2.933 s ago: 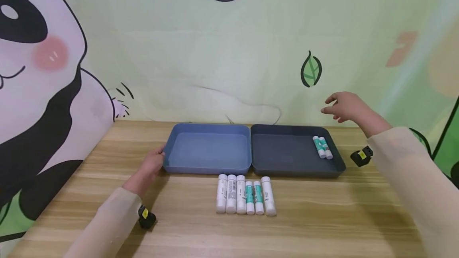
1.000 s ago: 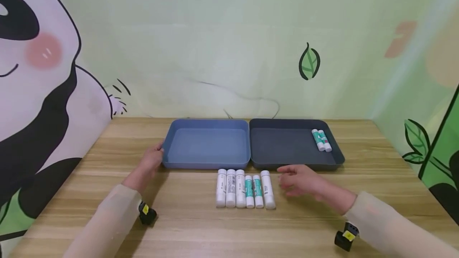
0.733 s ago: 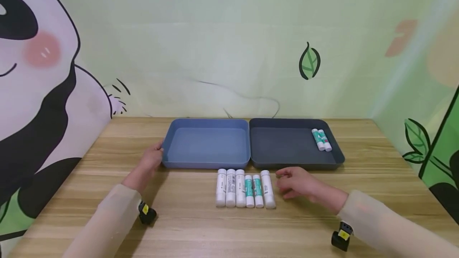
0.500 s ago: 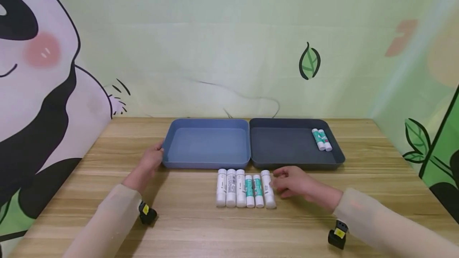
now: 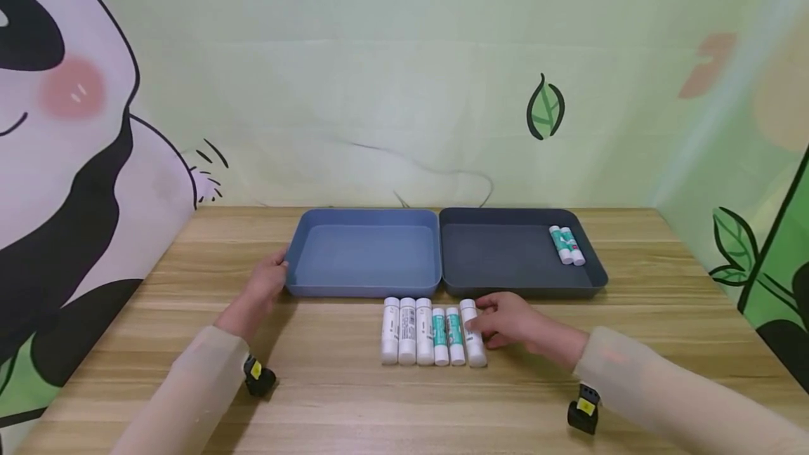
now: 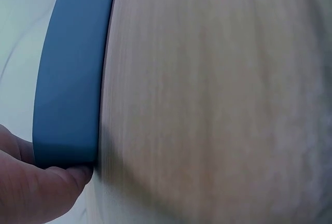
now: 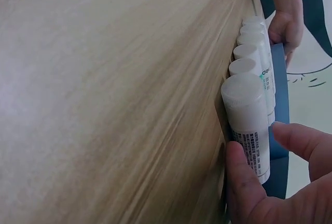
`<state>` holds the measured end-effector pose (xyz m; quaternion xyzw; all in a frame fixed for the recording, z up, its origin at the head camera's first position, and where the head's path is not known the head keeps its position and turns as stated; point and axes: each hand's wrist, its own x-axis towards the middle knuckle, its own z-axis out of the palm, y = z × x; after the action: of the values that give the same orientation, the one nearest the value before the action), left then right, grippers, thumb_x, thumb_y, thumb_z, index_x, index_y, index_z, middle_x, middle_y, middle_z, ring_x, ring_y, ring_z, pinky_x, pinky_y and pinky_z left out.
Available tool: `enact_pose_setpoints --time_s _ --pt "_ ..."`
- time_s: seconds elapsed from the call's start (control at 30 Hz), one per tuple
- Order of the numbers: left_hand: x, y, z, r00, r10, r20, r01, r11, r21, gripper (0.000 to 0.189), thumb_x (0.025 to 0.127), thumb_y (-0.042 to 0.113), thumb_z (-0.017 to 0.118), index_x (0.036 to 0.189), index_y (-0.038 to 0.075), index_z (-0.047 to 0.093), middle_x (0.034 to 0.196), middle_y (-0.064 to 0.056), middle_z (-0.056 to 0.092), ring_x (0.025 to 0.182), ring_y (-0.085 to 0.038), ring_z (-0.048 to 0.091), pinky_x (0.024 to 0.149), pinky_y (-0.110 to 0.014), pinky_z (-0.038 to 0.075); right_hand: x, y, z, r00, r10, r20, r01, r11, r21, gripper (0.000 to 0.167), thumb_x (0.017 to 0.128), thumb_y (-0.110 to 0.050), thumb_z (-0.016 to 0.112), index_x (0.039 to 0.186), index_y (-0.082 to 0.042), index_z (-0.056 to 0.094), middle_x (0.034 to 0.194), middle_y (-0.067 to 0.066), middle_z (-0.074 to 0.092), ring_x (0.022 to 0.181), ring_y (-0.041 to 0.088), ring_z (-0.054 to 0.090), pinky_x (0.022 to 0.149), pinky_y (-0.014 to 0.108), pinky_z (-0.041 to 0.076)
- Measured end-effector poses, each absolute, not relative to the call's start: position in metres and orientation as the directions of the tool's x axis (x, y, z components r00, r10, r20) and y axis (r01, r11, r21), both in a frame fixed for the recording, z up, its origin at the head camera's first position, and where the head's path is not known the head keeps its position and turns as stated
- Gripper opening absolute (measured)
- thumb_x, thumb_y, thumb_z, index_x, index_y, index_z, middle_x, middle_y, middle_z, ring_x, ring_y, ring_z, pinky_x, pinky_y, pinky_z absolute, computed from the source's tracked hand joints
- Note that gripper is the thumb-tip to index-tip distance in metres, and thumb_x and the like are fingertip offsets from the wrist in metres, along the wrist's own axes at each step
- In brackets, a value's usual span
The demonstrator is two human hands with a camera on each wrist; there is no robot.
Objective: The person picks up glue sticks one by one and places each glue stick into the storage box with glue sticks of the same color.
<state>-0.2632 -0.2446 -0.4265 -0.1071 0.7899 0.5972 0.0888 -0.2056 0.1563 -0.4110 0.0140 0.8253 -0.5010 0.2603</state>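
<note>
My left hand (image 5: 267, 279) holds the left wall of the blue tray (image 5: 363, 291); in the left wrist view, its fingertips (image 6: 67, 177) meet the tray's corner. A row of glue sticks lies in front of the trays: three large white ones (image 5: 407, 332), two small green-labelled ones (image 5: 439, 337), and another large white glue stick (image 5: 475, 350) at the right end. My right hand (image 5: 508, 321) has its fingers on that end stick. In the right wrist view, thumb and finger (image 7: 241, 169) lie on opposite sides of it, its base still down on the table.
Against the blue tray's right side stands a dark grey tray (image 5: 499, 258), with two small green-labelled glue sticks (image 5: 567, 246) lying at its right end. Behind the wooden table (image 5: 354, 406) rises a wall printed with a panda and leaves.
My right hand came down from above the dark tray's right side to the table, then slid left onto the end glue stick. The left hand has stayed at the blue tray.
</note>
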Motion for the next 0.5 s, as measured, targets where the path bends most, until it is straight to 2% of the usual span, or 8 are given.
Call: enact_pose_setpoints --time_s 0.27,0.5 --pt "-0.2644 -0.2438 -0.4279 -0.968 -0.053 -0.244 -0.250 0.262 0.932 0.054 0.107 -0.001 0.020 0.159 -0.007 0.009 0.169 -0.029 0.008 0.160 -0.040 0.005 0.134 -0.049 0.008 -0.2063 0.1524 -0.4141 -0.881 -0.218 -0.419 0.256 0.525 -0.811 0.068 0.089 -0.006 0.072 0.144 0.018 0.041 0.101 0.013 0.066 0.080 0.013 0.063 0.065 0.027 0.062" --pt "-0.2631 -0.2433 -0.4260 -0.966 -0.055 -0.251 -0.256 0.269 0.928 0.054 0.107 0.000 0.020 0.160 -0.006 0.009 0.169 -0.028 0.008 0.160 -0.040 0.004 0.134 -0.049 0.007 -0.2058 0.1501 -0.4124 -0.889 -0.219 -0.402 0.237 0.532 -0.813 0.069 0.089 -0.005 0.072 0.145 0.018 0.039 0.097 0.012 0.062 0.078 0.013 0.061 0.066 0.030 0.063"
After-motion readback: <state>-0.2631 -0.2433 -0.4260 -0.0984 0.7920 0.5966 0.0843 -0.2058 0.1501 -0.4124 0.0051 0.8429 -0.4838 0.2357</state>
